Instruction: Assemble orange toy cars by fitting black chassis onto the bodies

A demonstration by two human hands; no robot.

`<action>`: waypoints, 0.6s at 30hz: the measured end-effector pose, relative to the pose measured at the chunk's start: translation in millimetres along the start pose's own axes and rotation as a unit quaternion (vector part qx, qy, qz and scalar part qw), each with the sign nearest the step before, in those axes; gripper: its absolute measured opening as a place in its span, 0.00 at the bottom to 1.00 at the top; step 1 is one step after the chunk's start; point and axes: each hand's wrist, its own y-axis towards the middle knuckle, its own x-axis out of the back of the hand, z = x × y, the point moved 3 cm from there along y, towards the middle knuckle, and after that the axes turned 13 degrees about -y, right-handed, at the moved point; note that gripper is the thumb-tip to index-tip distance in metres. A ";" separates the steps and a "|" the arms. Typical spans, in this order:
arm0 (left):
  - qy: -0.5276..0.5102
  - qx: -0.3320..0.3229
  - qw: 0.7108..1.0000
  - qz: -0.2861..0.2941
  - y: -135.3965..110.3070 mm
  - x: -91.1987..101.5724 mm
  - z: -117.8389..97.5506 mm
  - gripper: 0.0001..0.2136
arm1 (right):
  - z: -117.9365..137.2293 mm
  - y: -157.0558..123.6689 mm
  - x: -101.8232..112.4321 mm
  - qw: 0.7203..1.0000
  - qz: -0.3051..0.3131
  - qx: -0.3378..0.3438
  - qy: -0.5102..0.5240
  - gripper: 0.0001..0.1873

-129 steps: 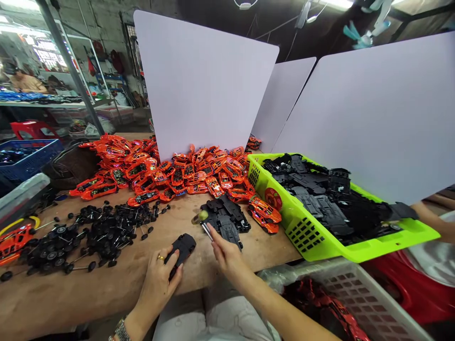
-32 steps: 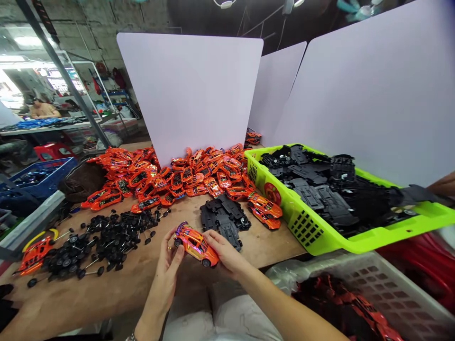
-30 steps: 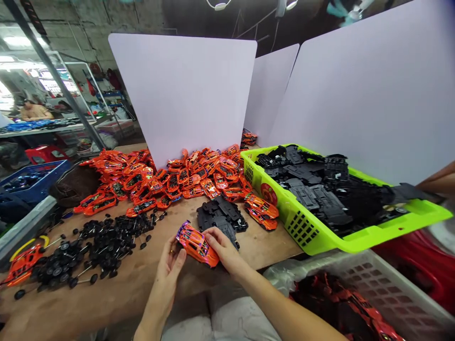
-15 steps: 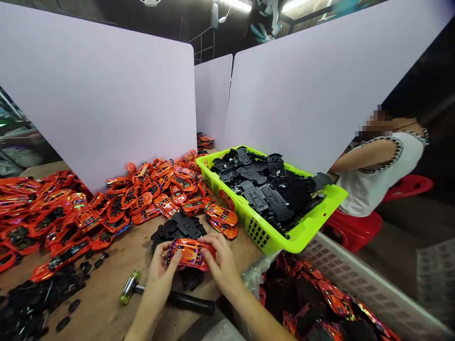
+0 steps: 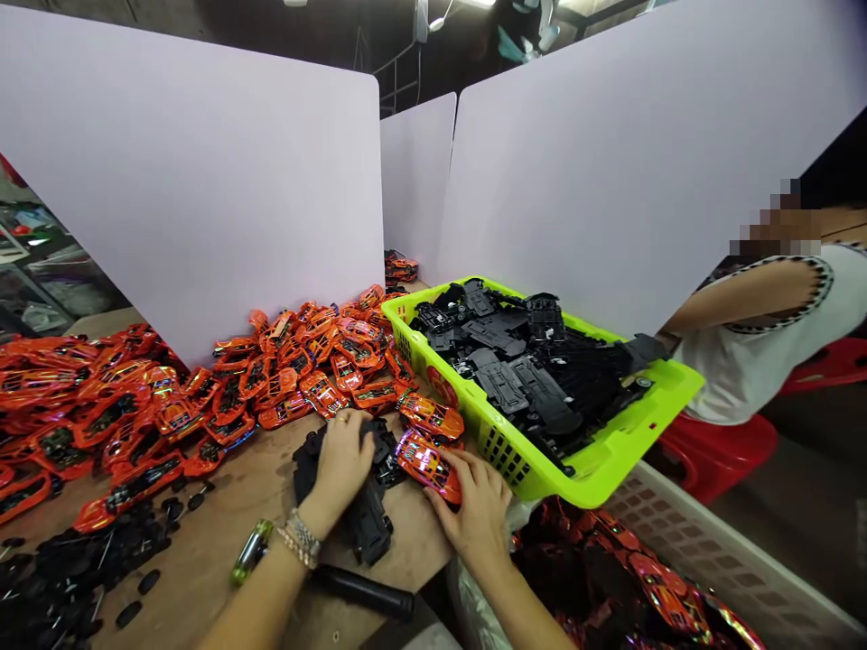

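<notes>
Orange car bodies (image 5: 115,415) heap on the wooden workbench (image 5: 203,533) (white partitions (image 5: 190,181) behind).

Glossy orange toy car body (image 5: 428,466) lies beside stacked black plastic chassis (image 5: 369,533).

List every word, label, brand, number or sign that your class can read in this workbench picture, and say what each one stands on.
No words, brands or numbers can be read clearly.
Round red label on the lime-green plastic basket: too small and angled to read.
Printed decals on the orange toy car body: too small and blurred to read.
</notes>
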 end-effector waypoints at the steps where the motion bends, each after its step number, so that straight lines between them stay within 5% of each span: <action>1: 0.011 -0.002 1.000 0.013 4.5 7.8 9.1 0.16 | 4.9 2.9 0.5 1.000 0.001 -0.009 -0.002 0.26; 4: 0.029 -0.031 0.997 0.069 11.7 21.8 30.9 0.27 | 27.5 10.0 8.7 0.999 -0.027 -0.020 0.007 0.31; 9: 0.031 -0.081 0.991 0.102 15.0 20.6 48.2 0.26 | 96.6 31.4 6.9 0.984 0.043 0.161 0.061 0.30; 13: -0.005 -0.072 0.997 0.038 17.3 26.7 53.6 0.16 | 126.2 61.1 -23.8 0.973 0.122 0.195 0.011 0.24; 16: -0.041 -0.056 0.996 -0.047 12.5 38.9 50.9 0.09 | 127.1 75.7 -33.9 0.975 0.087 0.194 0.070 0.21; 18: -0.122 -0.023 0.984 -0.129 5.1 46.3 46.9 0.13 | 123.7 75.0 -31.3 0.973 0.044 0.172 0.147 0.21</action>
